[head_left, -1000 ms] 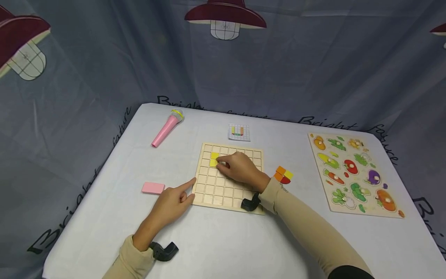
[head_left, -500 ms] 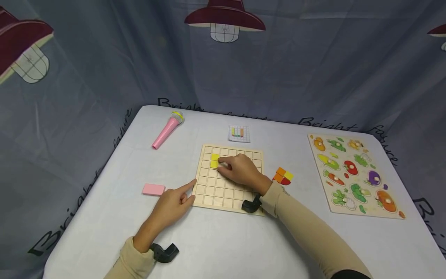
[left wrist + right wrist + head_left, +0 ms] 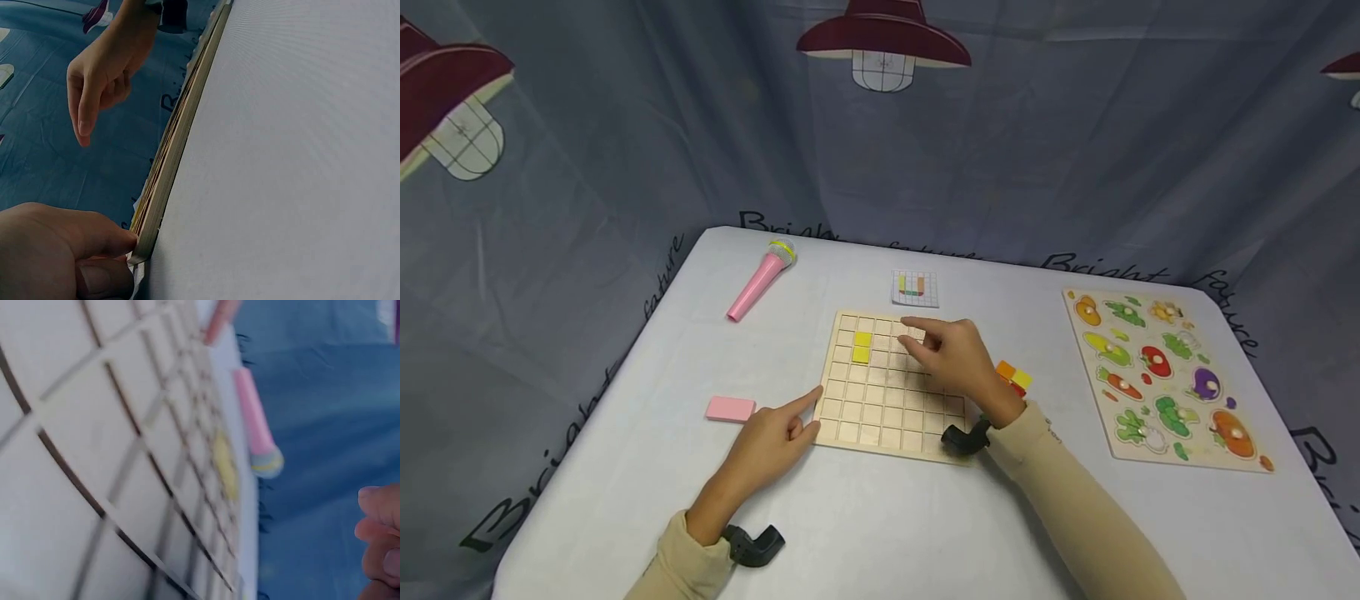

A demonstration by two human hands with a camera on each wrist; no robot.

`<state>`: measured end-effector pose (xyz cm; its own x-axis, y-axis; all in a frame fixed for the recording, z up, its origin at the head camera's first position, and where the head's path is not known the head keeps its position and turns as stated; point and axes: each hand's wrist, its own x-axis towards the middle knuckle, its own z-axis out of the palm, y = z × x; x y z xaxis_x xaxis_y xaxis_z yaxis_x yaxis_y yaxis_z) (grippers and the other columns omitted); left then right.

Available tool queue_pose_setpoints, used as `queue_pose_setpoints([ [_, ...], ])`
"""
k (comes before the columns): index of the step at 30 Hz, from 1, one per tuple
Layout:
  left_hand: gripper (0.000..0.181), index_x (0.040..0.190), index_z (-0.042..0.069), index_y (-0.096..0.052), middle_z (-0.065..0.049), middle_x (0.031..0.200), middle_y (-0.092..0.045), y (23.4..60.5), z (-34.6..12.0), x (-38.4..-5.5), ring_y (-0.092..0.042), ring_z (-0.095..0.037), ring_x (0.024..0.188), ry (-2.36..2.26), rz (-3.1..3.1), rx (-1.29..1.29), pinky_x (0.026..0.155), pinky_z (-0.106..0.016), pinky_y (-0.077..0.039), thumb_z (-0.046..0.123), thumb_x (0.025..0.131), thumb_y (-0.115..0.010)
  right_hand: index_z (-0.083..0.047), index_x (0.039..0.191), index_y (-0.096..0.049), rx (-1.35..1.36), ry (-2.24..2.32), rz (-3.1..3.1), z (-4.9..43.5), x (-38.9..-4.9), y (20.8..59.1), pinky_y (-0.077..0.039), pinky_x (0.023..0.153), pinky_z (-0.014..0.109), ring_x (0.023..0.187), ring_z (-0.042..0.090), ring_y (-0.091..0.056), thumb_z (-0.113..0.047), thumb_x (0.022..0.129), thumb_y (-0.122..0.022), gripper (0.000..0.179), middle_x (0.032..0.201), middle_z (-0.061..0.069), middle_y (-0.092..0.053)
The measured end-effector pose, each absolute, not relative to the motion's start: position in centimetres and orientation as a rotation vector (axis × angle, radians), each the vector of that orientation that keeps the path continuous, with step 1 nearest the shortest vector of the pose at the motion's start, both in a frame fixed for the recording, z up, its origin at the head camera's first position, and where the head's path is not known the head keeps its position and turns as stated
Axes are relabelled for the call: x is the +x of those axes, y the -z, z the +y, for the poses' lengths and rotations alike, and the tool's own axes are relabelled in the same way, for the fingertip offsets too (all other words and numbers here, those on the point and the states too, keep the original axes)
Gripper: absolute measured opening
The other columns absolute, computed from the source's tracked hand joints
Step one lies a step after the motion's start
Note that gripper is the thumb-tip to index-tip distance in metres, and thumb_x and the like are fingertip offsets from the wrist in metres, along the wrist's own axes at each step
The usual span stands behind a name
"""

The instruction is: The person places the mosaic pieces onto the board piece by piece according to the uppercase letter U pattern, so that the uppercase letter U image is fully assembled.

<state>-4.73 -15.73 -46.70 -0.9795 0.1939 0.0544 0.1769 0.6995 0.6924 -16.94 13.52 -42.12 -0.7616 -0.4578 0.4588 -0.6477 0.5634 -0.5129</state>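
A wooden grid board (image 3: pixel 880 408) lies on the white table, with two yellow square tiles (image 3: pixel 862 347) set one above the other in its upper left cells. My left hand (image 3: pixel 769 442) touches the board's left side with a straight index finger and the thumb near the lower corner; the left wrist view shows its fingertips right at the board's edge (image 3: pixel 181 140). Over the board's upper right part is my right hand (image 3: pixel 951 358), thumb and index finger apart and nothing between them. Just beyond its wrist, partly hidden, lie orange, yellow and red tiles (image 3: pixel 1021 379).
Behind the board is a small card (image 3: pixel 915 288) with a coloured grid pattern. A pink toy microphone (image 3: pixel 760 282) and a pink block (image 3: pixel 731 408) lie to the left. On the right rests a vegetable peg puzzle (image 3: pixel 1165 379).
My right hand has left the yellow tiles, moving right and spreading thumb and index finger. Both yellow tiles stay in the grid. My left hand keeps its place at the board's edge.
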Motion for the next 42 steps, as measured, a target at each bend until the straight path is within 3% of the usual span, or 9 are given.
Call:
queue_pose_setpoints([
  [8, 0.052, 0.145, 0.012, -0.060, 0.014, 0.051, -0.038, 46.7, -15.7, -4.7, -0.028, 0.001, 0.048, -1.174, 2.866, 0.303, 0.049, -0.022, -0.026, 0.015, 0.094, -0.071, -0.004, 0.117, -0.077, 0.670, -1.110, -2.412, 18.2, -15.9, 41.5, -0.028, 0.041, 0.025, 0.043, 0.005, -0.033, -0.013, 0.090, -0.079, 0.028, 0.051, -0.009, -0.046],
  [23, 0.051, 0.145, 0.014, -0.060, 0.013, 0.051, -0.038, 47.1, -15.7, -4.9, -0.027, 0.001, 0.047, -1.212, 2.860, 0.277, 0.048, -0.021, -0.025, 0.016, 0.094, -0.070, -0.012, 0.118, -0.078, 0.100, -1.202, -2.549, 27.7, -12.4, 45.3, -0.027, 0.042, 0.028, 0.049, 0.017, -0.037, -0.030, 0.095, -0.075, 0.029, 0.060, 0.005, -0.047],
  [42, 0.052, 0.145, 0.013, -0.060, 0.014, 0.052, -0.037, 46.8, -15.5, -4.8, -0.029, 0.001, 0.048, -1.186, 2.877, 0.312, 0.050, -0.022, -0.027, 0.014, 0.093, -0.071, -0.004, 0.117, -0.077, 0.144, -0.941, -2.710, 29.9, -10.6, 47.9, -0.027, 0.045, 0.026, 0.052, 0.014, -0.040, -0.021, 0.092, -0.079, 0.031, 0.057, -0.002, -0.043],
])
